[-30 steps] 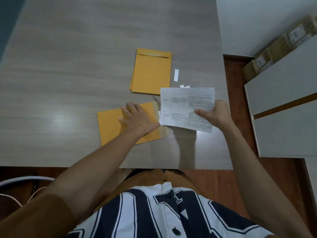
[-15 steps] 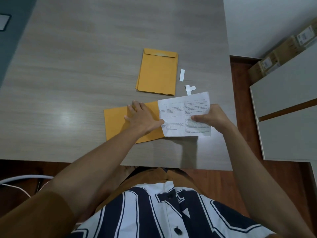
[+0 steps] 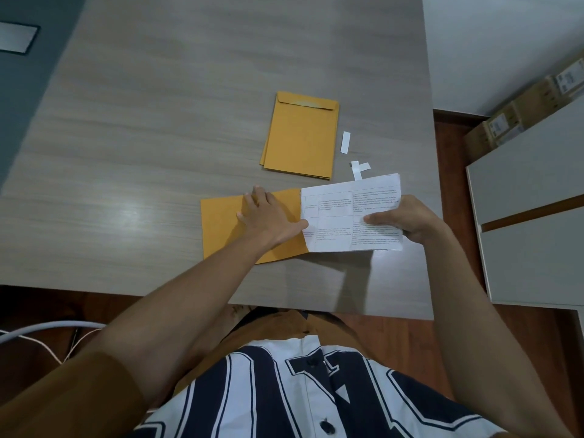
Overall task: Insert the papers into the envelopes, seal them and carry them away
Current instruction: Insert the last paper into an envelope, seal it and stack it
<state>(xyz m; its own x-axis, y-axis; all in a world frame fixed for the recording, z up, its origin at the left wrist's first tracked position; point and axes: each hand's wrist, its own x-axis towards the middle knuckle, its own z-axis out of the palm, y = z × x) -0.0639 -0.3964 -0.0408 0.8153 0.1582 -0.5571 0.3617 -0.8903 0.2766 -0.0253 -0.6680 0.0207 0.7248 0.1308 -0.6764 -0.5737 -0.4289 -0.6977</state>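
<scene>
**Status: insertion stage, in progress.**

The near envelope is laid flat on the table, with its open end turned to the right. It is pressed down by the left hand. The fingers are held straight and spread on the envelope face, and the thumb is placed at the open end.

The papers (a folded printed sheaf) are pinched at their right edge by the right hand, thumb on top. They are held just right of the near envelope, with their left edge meeting its open end. Whether that edge has passed inside the mouth cannot be told, but most of the sheaf is plainly outside.

Beyond the near envelope, an envelope stack is seen with its top flap folded down. Whether these envelopes are filled or sealed cannot be determined. Beyond the near envelope and to its right, white strips are scattered. They are probably peeled adhesive liners, which would suggest that some sealing is already done.

Remaining, as judged:
- The sheaf is to be pushed fully in.
- The flap is to be closed and sealed.
- All envelopes are to be carried away; no carrying is begun.
</scene>
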